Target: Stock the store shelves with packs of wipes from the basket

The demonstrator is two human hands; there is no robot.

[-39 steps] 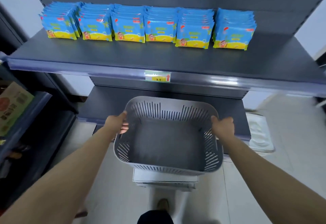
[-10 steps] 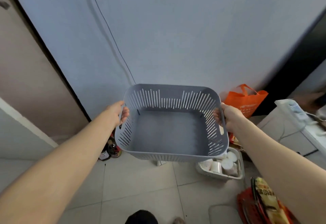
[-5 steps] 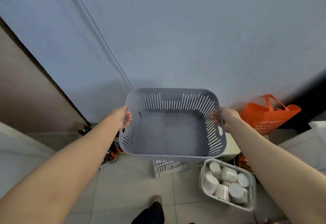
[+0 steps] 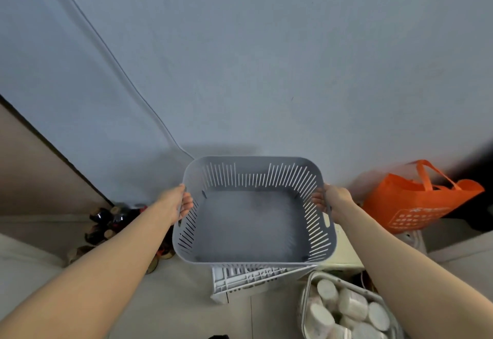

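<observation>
I hold a grey slotted plastic basket (image 4: pixel 248 226) in front of me, above the floor and close to a pale wall. Nothing lies inside it. My left hand (image 4: pixel 178 203) grips its left rim, fingers curled over the edge. My right hand (image 4: pixel 332 201) grips the right rim by the handle slot. No wipe packs and no shelves are in view.
An orange tote bag (image 4: pixel 416 199) stands at the right by the wall. A white tray of wrapped rolls (image 4: pixel 346 309) sits on the floor at lower right. A white crate (image 4: pixel 248 280) lies under the basket. Bottles (image 4: pixel 112 221) cluster at the left. A cable (image 4: pixel 112 58) runs down the wall.
I have turned away from the stocked shelf to a bare wall, carrying the basket in both hands. Over the last second the basket has dropped lower, nearer the white crate.
</observation>
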